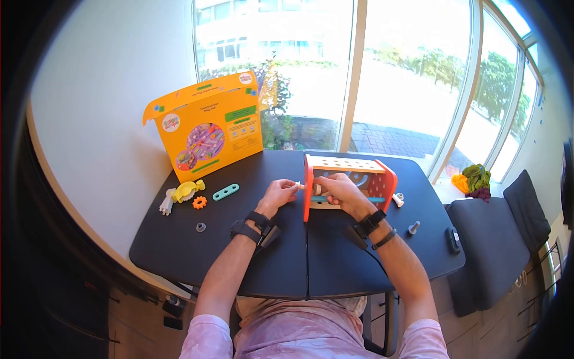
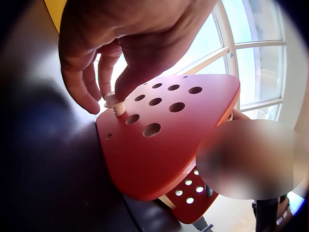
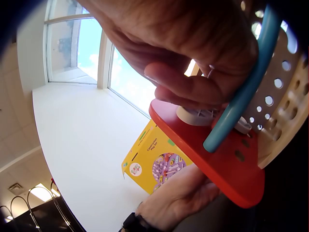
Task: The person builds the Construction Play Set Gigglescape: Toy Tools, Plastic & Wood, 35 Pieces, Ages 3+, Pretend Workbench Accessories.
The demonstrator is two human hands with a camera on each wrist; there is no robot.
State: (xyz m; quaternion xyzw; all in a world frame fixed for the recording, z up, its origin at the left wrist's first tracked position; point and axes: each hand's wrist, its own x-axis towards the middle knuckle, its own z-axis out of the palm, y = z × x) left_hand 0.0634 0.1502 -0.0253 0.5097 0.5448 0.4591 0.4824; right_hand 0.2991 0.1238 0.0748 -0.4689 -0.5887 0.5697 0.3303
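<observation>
A toy toolbox with red, holed end panels [image 2: 145,164] and wooden slats [image 1: 347,163] stands on the black table. At its left end, my left hand [image 1: 280,196] pinches the head of a cream toy screw [image 2: 116,102], whose threaded shank is right at a hole in the panel. My right hand [image 1: 342,192] reaches inside the toolbox. Its curled fingers grip a white plastic piece [image 3: 192,116] against the inner face of that same panel; the fingers partly cover it. A blue rod [image 3: 241,96] runs lengthwise through the toolbox, close by the right hand.
An orange-yellow box [image 1: 239,134] stands at the back left. Before it lie a yellow piece [image 1: 188,191], an orange gear [image 1: 200,202], a teal strip [image 1: 226,191] and a grey nut [image 1: 201,227]. Right of the toolbox are a white bolt [image 1: 398,199], a grey bolt [image 1: 414,227] and a black device [image 1: 453,240].
</observation>
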